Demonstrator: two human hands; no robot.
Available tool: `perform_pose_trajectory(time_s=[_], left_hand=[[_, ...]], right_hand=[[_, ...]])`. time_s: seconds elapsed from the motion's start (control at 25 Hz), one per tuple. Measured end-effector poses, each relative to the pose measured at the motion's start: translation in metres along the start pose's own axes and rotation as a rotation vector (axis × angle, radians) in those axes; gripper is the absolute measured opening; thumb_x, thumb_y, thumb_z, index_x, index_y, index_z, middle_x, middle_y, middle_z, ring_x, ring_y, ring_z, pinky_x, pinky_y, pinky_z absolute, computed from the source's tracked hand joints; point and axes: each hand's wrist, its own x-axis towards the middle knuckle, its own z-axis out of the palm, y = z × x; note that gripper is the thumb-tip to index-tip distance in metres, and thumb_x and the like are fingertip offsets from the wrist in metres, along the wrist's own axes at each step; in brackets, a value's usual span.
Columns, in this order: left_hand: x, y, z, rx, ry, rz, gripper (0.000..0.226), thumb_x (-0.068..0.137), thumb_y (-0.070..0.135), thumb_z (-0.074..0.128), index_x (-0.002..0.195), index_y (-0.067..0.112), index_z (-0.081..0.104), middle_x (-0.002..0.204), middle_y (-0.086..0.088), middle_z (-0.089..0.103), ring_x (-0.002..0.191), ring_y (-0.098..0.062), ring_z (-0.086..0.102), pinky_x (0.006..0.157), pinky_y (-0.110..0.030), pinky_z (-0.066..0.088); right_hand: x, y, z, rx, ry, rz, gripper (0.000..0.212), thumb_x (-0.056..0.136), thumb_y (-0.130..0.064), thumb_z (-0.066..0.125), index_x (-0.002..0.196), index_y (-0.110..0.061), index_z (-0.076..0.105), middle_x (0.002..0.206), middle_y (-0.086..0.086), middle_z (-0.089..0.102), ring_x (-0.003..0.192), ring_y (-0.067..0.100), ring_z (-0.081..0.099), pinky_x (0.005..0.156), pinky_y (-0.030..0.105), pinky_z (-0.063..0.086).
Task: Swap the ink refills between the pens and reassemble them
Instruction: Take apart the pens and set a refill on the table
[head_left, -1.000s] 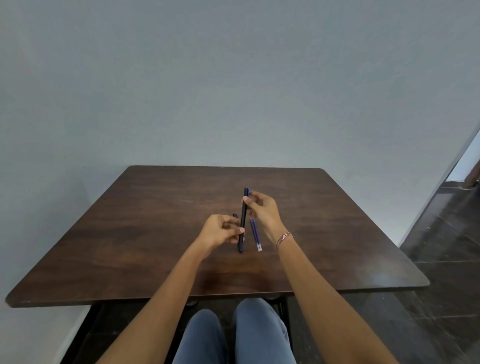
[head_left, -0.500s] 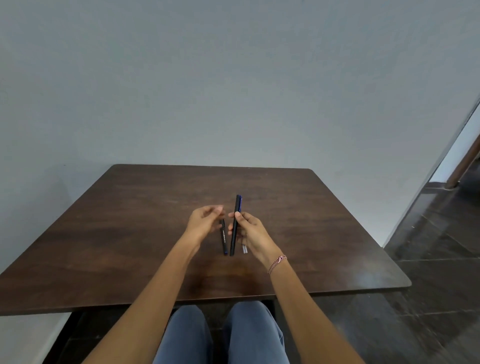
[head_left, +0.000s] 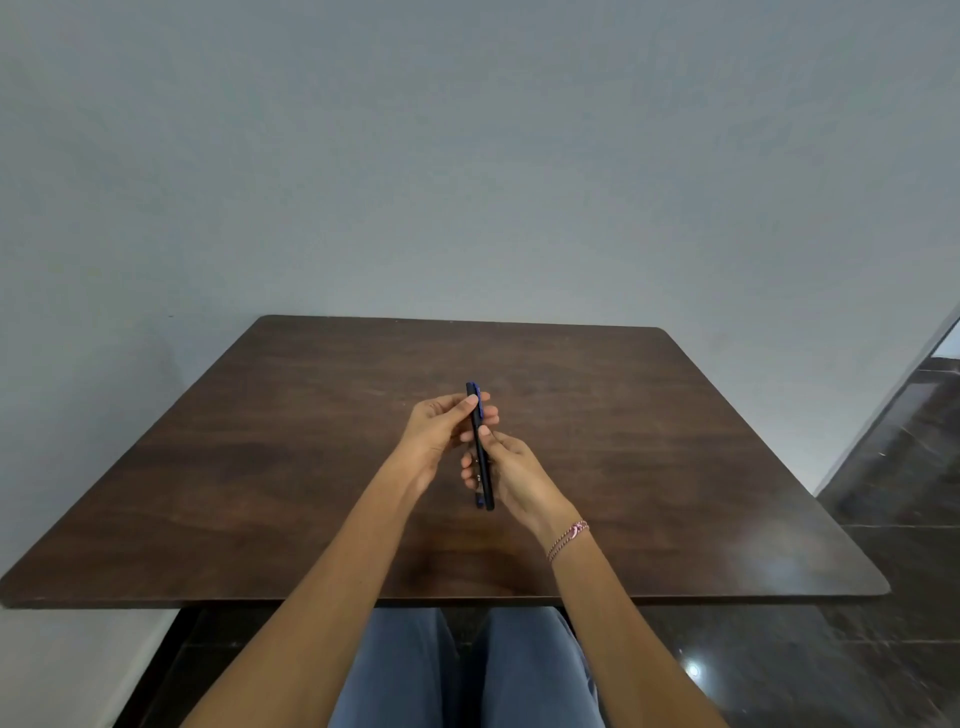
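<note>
A black pen with a blue clip near its top stands almost upright above the middle of the brown table. My left hand pinches its upper end between thumb and fingers. My right hand, with a bracelet on its wrist, grips the barrel lower down. A second dark pen piece lies on the table just left of the held pen's lower end, mostly hidden by it. The loose refills are hidden behind my right hand.
The table's back edge meets a plain grey wall. A dark tiled floor lies to the right. My knees in blue trousers sit below the table's front edge.
My left hand, which held nothing half a second ago, has moved right and taken hold of the pen's upper end. My right hand keeps its grip on the barrel.
</note>
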Motion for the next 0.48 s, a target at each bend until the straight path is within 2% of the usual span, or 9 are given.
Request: perform_pose_trajectory(time_s=[0.16,0.32,0.48], left_hand=[[0.005,0.000,0.000,-0.090,-0.006,0.004,0.019,0.095,0.013,0.049,0.103,0.006,0.065,0.091,-0.010,0.073,0.082,-0.016,0.072,0.059,-0.019,0.053],[0.010,-0.004,-0.008,-0.111,-0.072,-0.005,0.022,0.096,0.010,0.045,0.110,0.005,0.061,0.095,-0.009,0.073,0.087,-0.017,0.071,0.058,-0.016,0.052],[0.014,-0.006,-0.013,-0.037,-0.013,0.027,0.019,0.097,0.011,0.045,0.104,0.009,0.062,0.087,-0.002,0.074,0.072,-0.009,0.070,0.057,-0.016,0.051]], right_hand=[[0.005,0.004,0.004,0.060,0.016,0.062,0.027,0.102,-0.024,0.037,0.089,-0.013,0.057,0.064,0.000,0.050,0.051,0.009,0.049,0.057,0.024,0.046],[0.014,0.003,0.013,0.122,0.044,0.062,0.026,0.103,-0.021,0.035,0.087,-0.011,0.052,0.060,-0.001,0.039,0.046,0.006,0.035,0.047,0.018,0.035],[0.021,0.006,0.024,0.174,0.040,0.070,0.026,0.103,-0.019,0.034,0.084,-0.010,0.049,0.057,-0.003,0.035,0.041,0.002,0.032,0.042,0.016,0.029]])
